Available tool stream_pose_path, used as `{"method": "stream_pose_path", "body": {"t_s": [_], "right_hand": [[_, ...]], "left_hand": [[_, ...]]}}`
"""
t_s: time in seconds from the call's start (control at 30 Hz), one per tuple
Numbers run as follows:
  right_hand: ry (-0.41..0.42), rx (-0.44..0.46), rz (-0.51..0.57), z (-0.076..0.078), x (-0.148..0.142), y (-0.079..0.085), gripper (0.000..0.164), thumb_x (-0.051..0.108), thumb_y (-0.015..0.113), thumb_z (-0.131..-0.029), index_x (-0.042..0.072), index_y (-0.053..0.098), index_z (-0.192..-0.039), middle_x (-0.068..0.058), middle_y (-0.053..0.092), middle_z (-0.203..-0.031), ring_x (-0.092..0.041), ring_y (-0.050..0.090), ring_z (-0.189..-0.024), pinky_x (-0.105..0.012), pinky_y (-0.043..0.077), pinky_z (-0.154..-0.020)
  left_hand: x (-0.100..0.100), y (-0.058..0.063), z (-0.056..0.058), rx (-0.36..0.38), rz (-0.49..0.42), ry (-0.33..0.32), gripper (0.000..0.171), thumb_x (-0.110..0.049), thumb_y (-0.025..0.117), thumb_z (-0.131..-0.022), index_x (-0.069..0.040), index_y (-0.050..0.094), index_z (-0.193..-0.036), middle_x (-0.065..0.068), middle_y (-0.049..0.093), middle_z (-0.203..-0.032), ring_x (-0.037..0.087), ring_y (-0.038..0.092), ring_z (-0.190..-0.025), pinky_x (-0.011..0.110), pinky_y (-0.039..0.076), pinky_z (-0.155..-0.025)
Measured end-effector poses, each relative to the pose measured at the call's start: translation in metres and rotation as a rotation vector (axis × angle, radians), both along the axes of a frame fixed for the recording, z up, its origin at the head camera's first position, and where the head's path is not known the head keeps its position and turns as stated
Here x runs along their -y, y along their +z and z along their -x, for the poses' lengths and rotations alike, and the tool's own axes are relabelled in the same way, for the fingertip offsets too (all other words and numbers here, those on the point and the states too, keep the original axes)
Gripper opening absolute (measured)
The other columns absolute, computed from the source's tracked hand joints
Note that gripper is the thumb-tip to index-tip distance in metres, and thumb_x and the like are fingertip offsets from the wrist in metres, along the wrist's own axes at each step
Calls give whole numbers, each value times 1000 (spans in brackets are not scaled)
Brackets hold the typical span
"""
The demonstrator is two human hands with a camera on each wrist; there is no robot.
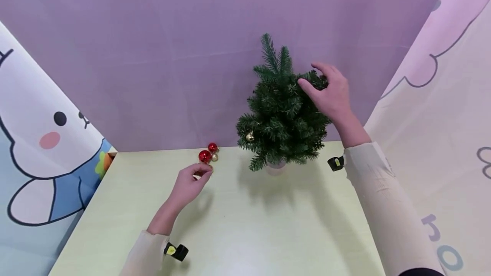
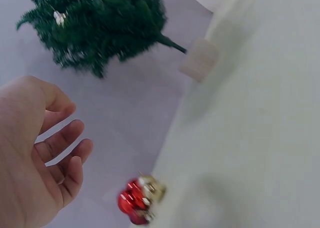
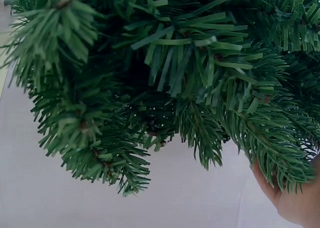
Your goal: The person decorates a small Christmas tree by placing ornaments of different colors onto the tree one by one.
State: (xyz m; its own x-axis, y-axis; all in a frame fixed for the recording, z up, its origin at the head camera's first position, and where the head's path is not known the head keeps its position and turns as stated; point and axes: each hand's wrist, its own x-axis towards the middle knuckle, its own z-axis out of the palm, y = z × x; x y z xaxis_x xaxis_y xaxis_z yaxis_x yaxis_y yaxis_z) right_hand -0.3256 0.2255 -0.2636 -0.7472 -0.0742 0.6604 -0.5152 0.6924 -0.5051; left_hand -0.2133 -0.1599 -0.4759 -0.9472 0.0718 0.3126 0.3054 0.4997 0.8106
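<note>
A small green artificial Christmas tree (image 1: pixel 281 114) stands on a pale base (image 1: pixel 276 168) near the back of the table. One gold bauble (image 1: pixel 249 136) hangs on its left side. My right hand (image 1: pixel 330 90) is at the upper right branches, thumb and fingers apart around them; foliage hides part of it in the right wrist view. To the left, my left hand (image 1: pixel 192 182) is just in front of a cluster of red baubles (image 1: pixel 205 156) and gold baubles (image 1: pixel 215 157). Its fingers (image 2: pixel 60 143) curl loosely, with nothing visible between them in the left wrist view.
The pale table (image 1: pixel 245 233) meets a purple cloth backdrop (image 1: pixel 153 76) right behind the tree and baubles. Printed cartoon panels flank it, a rabbit-like panel (image 1: pixel 34 139) on the left and a pale panel (image 1: pixel 433 148) on the right.
</note>
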Motion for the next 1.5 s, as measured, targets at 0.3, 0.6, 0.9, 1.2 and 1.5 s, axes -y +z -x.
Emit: {"method": "stream_pose_path", "body": {"t_s": [0.3,0.6,0.9,1.2,1.5], "right_hand": [[9,-17,-16,2,-2,0,50,47,67,-88,12,66,-123,-8,64,-122,-23,56,-116,-43,41,-99],[-6,22,-3,0,-2,-1,50,50,67,-87,11,67,-118,-10,65,-120,-26,57,-115,-44,43,-96],[-13,6,-3,-4,-3,-4,49,48,67,-88,7,66,-114,-13,65,-119,-30,57,-114,-48,43,-95],[-25,13,-15,-5,-2,-5,49,47,67,-88,7,65,-115,-14,64,-120,-32,56,-114,-49,43,-94],[-26,32,-12,-5,-4,-5,50,48,66,-88,7,63,-117,-14,62,-123,-31,55,-116,-49,42,-95]], "left_hand": [[13,-25,-8,51,32,34,11,-5,66,-91,-6,72,-99,1,67,-90,18,60,-84,33,51,-74],[25,-45,-12,122,71,70,14,-7,64,-92,-3,71,-104,0,66,-90,17,59,-85,32,50,-74],[31,-60,-9,147,112,132,18,-8,64,-91,-5,70,-108,3,65,-89,19,59,-84,34,50,-73],[46,-63,2,115,271,141,30,-13,65,-91,-4,64,-119,15,64,-104,30,60,-92,47,50,-79],[71,-58,25,120,416,105,32,-14,63,-90,-4,63,-120,16,63,-105,31,60,-92,47,50,-77]]}}
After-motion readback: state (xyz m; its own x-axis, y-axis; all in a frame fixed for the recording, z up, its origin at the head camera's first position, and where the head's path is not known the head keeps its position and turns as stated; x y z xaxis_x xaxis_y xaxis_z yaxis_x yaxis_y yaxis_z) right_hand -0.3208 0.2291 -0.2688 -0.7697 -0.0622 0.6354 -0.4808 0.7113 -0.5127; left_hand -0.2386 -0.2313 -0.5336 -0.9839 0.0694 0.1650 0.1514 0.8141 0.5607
